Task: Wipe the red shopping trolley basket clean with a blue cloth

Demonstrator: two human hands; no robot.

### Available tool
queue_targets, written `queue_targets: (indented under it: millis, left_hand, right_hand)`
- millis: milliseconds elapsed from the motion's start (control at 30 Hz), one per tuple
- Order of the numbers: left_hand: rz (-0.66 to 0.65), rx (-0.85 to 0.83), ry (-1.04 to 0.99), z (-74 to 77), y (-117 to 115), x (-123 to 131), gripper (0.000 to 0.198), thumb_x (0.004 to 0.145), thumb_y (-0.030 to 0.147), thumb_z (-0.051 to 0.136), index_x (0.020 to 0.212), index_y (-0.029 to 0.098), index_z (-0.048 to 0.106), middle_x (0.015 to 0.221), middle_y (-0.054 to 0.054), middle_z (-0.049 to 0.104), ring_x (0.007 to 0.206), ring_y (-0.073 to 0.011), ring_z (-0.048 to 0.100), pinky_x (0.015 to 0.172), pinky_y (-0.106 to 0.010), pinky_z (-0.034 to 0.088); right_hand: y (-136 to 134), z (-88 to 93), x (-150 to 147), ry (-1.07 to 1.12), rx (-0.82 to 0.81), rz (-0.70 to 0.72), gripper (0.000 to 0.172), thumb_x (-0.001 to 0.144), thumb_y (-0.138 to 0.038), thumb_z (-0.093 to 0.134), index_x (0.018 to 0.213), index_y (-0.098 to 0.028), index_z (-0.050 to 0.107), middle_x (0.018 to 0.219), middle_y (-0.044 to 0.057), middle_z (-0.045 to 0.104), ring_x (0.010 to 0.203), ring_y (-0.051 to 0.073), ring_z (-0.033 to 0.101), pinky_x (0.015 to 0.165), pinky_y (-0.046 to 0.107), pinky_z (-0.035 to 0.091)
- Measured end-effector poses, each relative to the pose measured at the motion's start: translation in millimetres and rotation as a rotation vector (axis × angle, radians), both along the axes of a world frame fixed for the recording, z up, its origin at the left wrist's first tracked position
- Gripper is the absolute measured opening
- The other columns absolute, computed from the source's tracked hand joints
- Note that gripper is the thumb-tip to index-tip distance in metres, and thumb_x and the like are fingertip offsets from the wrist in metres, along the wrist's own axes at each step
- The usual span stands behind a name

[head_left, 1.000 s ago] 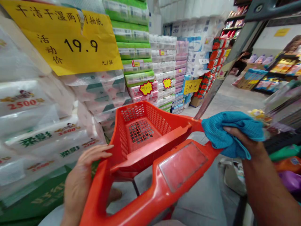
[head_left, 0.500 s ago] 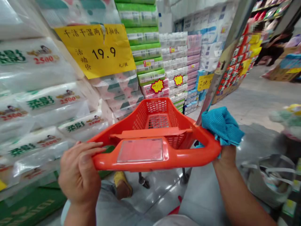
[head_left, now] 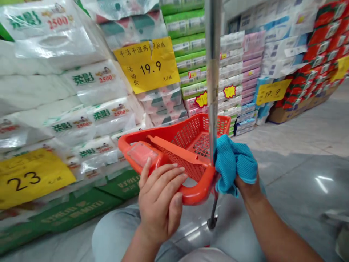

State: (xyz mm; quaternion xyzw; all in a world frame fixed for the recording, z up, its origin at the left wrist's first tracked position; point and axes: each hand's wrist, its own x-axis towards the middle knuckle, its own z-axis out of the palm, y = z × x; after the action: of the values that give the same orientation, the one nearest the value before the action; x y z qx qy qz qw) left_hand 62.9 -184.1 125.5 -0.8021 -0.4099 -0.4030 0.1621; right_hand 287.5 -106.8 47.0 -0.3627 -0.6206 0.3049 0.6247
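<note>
A red plastic shopping cart [head_left: 174,131] with mesh sides stands turned at an angle in front of me. My left hand [head_left: 162,198] lies over its handle, the fingers curled across the red bar near the right corner. In my right hand [head_left: 249,185] is a bunched blue cloth [head_left: 236,163], pressed to the outer right side of the cart, just beside the metal pole [head_left: 213,80]. The cloth hides most of my right fingers. The visible part of the cart's basket holds no goods.
White tissue packs [head_left: 92,80] are stacked high on the left, above green boxes [head_left: 81,211]. Yellow price signs [head_left: 148,65] hang on the stacks. Red packs [head_left: 313,58] stand at the back right. Grey tiled floor [head_left: 297,174] stretches to the right.
The cart's handle end has swung left relative to my view. My left hand has shifted right along the handle toward the corner. The blue cloth now sits lower, against the side by the pole.
</note>
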Motion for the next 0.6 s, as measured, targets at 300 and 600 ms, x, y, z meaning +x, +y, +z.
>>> queue_targets:
  millis: [300,600]
  left_hand:
    - [0.200,-0.002,-0.277,0.3,-26,-37,0.041,0.101,0.025,0.033,0.077,0.022,0.065,0.088,-0.002,0.073,0.098,-0.0204,0.066,0.112,-0.053,0.039]
    - [0.357,0.054,-0.532,0.7,-30,-60,0.051,0.104,0.036,0.032,0.067,0.020,0.064,0.087,-0.007,0.074,0.101,-0.0230,0.068,0.107,-0.050,0.046]
  right_hand:
    - [33,-10.7,-20,-0.116,0.097,-0.196,0.028,0.080,-0.027,0.064,0.107,-0.018,0.065,0.103,0.009,0.072,0.097,0.028,0.069,0.087,0.042,0.056]
    - [-25,3.0,-76,-0.258,0.518,0.281,0.042,0.089,-0.032,0.064,0.131,-0.033,0.061,0.139,0.005,0.063,0.128,0.026,0.058,0.112,0.049,0.042]
